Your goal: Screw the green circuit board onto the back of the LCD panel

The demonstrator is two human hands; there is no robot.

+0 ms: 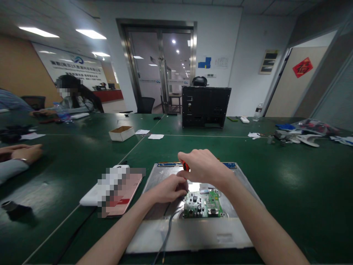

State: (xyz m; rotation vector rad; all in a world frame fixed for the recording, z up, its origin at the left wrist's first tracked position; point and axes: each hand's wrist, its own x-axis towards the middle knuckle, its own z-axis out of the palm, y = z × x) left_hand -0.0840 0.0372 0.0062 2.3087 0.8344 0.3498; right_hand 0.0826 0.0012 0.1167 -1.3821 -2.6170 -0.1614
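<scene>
A flat display panel (150,235) with a silvery metal back lies in front of me. On it sits a green circuit board (202,204) with chips and a port at its near edge. My right hand (205,165) is closed around the red and black handle of a screwdriver (185,166), held upright above the board's far left corner. Below it my left hand (169,188) has its fingers pinched together at that corner, around the screwdriver's lower end; what they hold is hidden. Dark cables (169,228) run from the board's left side toward me.
Left of the panel lie a white power bank-like block (89,195) and a pink phone-like slab (129,195). A black monitor (206,106) stands across the green table (292,221). An open white box (121,134) is at far left. Other people sit at left, one person's hand (27,152) nearby.
</scene>
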